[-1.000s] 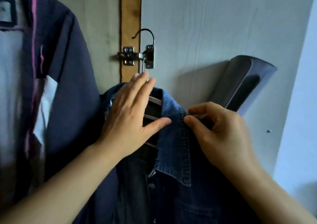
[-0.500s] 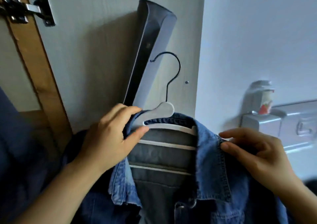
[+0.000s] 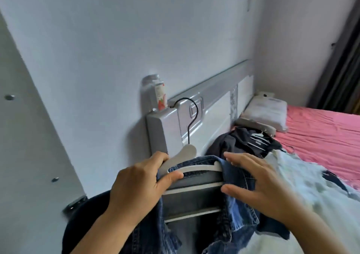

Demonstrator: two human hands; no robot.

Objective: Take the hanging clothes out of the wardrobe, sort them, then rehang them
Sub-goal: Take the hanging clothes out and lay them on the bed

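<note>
Left hand [image 3: 136, 187] gripping hanger [image 3: 194, 168], right hand [image 3: 259, 183] spread flat on denim jacket [image 3: 233, 214]

Nothing that I can read shows anywhere. The small carton [image 3: 161, 96] standing on the corner of the headboard [image 3: 212, 105] carries a red and white print, but it is too blurred for me to make out any letters or a brand. The dark garment [image 3: 251, 142] lying on the bed [image 3: 321, 135] has pale marks at its neck, and I cannot tell whether they are a label or part of a hanger. The denim jacket [image 3: 235, 211] in my hands shows no tag or lettering.
</note>
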